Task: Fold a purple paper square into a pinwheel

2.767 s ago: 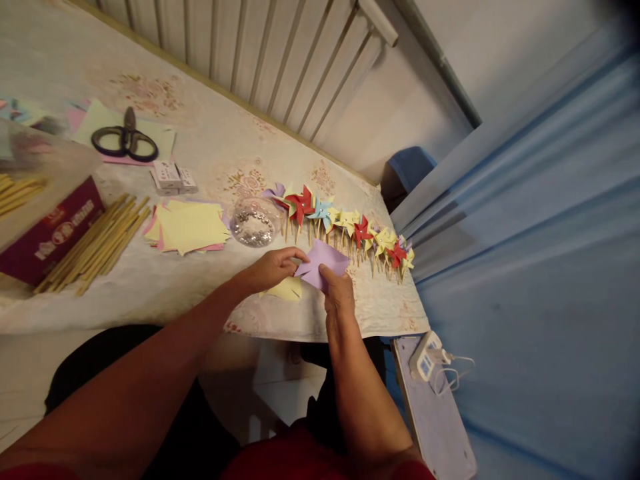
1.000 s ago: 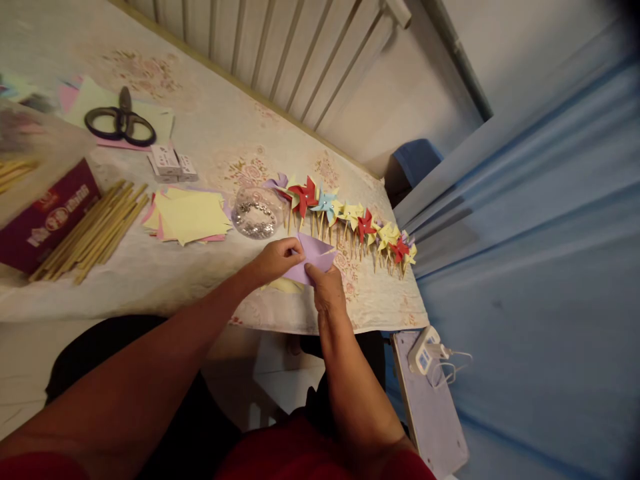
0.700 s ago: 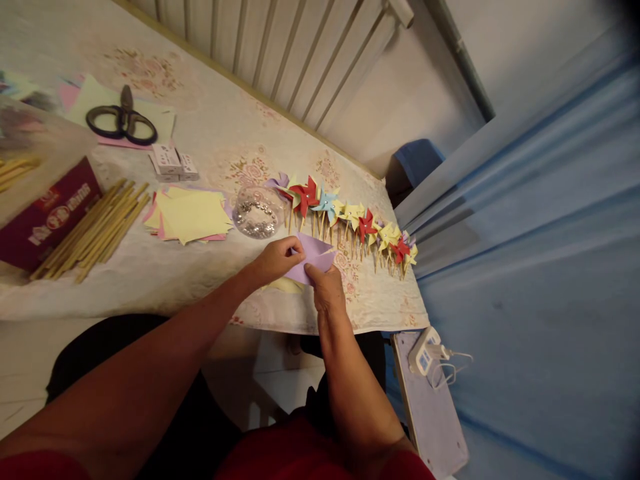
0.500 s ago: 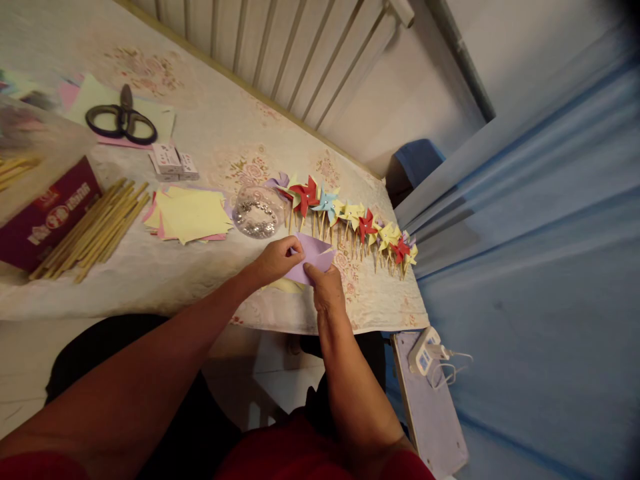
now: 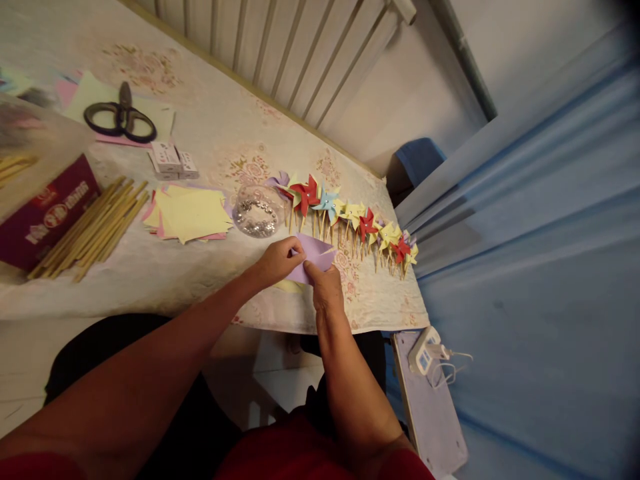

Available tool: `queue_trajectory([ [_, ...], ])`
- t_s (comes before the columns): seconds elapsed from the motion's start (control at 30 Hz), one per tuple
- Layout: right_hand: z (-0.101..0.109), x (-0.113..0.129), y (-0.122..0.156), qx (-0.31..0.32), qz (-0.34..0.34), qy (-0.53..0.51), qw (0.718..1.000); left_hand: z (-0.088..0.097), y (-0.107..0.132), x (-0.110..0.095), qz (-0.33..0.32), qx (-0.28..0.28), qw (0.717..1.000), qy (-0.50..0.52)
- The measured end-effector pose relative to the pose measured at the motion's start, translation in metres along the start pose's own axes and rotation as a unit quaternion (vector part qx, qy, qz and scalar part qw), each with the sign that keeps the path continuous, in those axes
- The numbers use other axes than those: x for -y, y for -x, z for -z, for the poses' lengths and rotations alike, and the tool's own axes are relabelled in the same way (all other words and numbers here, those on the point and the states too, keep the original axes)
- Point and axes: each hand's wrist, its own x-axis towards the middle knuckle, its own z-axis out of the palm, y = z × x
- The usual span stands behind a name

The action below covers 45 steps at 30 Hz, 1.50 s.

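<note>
Both my hands hold a purple paper square (image 5: 316, 252) with cut corners just above the table's near edge. My left hand (image 5: 276, 261) pinches its left side with fingers closed. My right hand (image 5: 324, 288) pinches its lower edge from below. A yellow paper piece (image 5: 286, 286) lies flat on the table under my hands. Just beyond the purple paper lies a row of finished paper pinwheels (image 5: 350, 217) on sticks, in red, yellow, blue and purple.
A clear plastic tub of silver pins (image 5: 257, 212) sits left of the pinwheels. Further left lie a stack of cut paper squares (image 5: 189, 213), wooden sticks (image 5: 93, 227), a maroon box (image 5: 44, 212), small white boxes (image 5: 173, 161) and black scissors (image 5: 120, 120). A blue curtain (image 5: 540, 267) hangs at the right.
The purple paper went from lying open between my hands to having a corner folded in toward its middle. In the last second my hands have hardly moved.
</note>
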Motion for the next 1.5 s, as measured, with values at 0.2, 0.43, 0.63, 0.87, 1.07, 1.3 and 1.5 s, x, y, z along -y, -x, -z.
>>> queue_trajectory([
  [0.2,-0.001,0.004,0.001,-0.014,-0.026,-0.011,0.999,-0.001,0.001,-0.001,0.002,-0.004,1.000,-0.004],
  [0.43,0.001,-0.005,-0.005,-0.018,-0.024,-0.011,0.999,-0.002,0.000,0.001,0.005,-0.006,1.000,0.003],
  [0.63,-0.002,-0.008,-0.007,-0.016,-0.039,-0.066,0.997,-0.006,0.001,0.004,0.027,-0.013,0.996,0.088],
  [0.87,-0.003,-0.004,-0.008,-0.019,-0.041,-0.108,0.993,-0.006,0.006,0.005,0.145,0.016,0.938,0.315],
  [1.07,-0.003,-0.004,-0.008,-0.007,-0.044,-0.091,0.995,-0.006,0.006,0.004,0.162,0.064,0.932,0.317],
  [1.3,-0.007,0.003,-0.004,0.003,-0.061,-0.138,0.988,-0.008,0.005,0.004,0.169,0.020,0.939,0.298],
  [1.5,-0.007,0.002,-0.002,0.007,-0.061,-0.147,0.987,-0.008,0.006,0.005,0.171,0.012,0.946,0.277],
])
